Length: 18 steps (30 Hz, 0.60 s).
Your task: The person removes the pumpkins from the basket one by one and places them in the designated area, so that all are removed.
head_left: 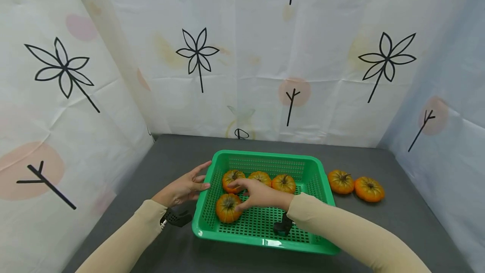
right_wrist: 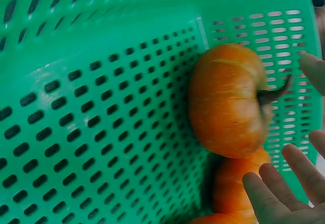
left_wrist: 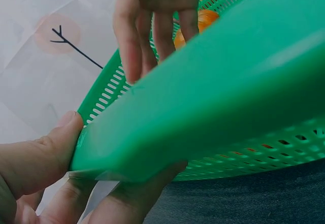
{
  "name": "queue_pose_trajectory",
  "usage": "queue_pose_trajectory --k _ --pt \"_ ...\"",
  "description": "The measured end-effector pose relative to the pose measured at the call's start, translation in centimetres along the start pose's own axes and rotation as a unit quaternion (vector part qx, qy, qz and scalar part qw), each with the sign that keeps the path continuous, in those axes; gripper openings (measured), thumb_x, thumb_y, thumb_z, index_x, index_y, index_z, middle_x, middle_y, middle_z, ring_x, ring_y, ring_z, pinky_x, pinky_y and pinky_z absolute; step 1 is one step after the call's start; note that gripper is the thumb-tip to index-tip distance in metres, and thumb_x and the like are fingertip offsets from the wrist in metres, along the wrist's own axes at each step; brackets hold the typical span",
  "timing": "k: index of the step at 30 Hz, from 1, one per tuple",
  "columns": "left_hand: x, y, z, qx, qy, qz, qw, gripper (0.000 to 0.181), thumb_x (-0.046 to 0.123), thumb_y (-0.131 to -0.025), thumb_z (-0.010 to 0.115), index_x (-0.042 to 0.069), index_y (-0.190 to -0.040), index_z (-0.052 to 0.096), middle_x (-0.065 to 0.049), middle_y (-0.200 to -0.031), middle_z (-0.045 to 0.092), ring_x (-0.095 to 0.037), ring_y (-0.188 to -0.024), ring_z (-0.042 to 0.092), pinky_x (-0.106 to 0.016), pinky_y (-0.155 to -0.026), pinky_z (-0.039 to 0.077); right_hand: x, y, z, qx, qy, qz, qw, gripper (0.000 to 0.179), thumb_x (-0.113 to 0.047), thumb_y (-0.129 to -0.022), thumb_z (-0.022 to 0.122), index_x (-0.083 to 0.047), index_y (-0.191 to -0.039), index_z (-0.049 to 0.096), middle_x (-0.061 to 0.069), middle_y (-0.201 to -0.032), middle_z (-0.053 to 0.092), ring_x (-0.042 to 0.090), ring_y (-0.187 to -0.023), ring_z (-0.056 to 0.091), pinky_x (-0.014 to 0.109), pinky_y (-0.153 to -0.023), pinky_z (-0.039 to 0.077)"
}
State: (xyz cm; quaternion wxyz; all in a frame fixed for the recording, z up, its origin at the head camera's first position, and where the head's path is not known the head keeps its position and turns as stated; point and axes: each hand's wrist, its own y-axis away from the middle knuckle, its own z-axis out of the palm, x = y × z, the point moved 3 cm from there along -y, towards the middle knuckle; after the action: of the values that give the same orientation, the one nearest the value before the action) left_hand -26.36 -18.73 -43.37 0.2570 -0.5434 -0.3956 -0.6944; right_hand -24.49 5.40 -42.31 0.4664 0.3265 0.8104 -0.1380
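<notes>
A green plastic basket (head_left: 265,243) with slotted walls stands on the dark table, holding several small orange pumpkins. My left hand (head_left: 185,188) grips the basket's left rim, its thumb (left_wrist: 68,132) on one side and its other fingers underneath. Above the basket's left part is my right hand (head_left: 261,195), with spread fingers (right_wrist: 299,170) and nothing held. The pumpkin nearest it (head_left: 228,208) lies at the front left, its curved stem (right_wrist: 277,92) clear of the fingers in the right wrist view. Behind it sit another pumpkin (head_left: 232,177) and two more, partly hidden by my right hand.
Two pumpkins, one on the left (head_left: 340,181) and one on the right (head_left: 369,189), lie side by side on the table (head_left: 405,222), just right of the basket. Patterned white cloth (head_left: 257,54) hangs behind the table and along both sides.
</notes>
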Motion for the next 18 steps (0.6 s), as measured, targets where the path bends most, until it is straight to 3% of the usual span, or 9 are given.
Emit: queue_pose_trajectory --k 10,18 --pt "0.1 0.1 0.0 0.004 -0.002 -0.001 1.0000 0.090 0.004 -0.096 0.059 0.026 -0.158 -0.002 -0.026 -0.156 0.023 -0.027 -0.113 0.063 -0.046 -0.087 0.057 0.3 -1.5 1.0 -0.010 0.081 0.009 0.9967 0.068 -0.021 -0.082 0.079 -0.012 -0.142 0.048 0.001 -0.144 0.048 0.024 -0.130 0.048 0.040 -0.105 0.045" --pt "0.1 0.0 0.0 0.003 -0.002 -0.001 1.0000 0.089 0.005 -0.096 0.059 0.027 -0.157 -0.001 -0.025 -0.156 0.023 -0.027 -0.115 0.062 -0.048 -0.089 0.056 0.4 -2.0 1.6 -0.028 0.096 0.017 0.9949 0.071 -0.020 -0.079 0.082 -0.015 -0.141 0.049 0.001 -0.142 0.049 0.020 -0.130 0.047 0.034 -0.107 0.044"
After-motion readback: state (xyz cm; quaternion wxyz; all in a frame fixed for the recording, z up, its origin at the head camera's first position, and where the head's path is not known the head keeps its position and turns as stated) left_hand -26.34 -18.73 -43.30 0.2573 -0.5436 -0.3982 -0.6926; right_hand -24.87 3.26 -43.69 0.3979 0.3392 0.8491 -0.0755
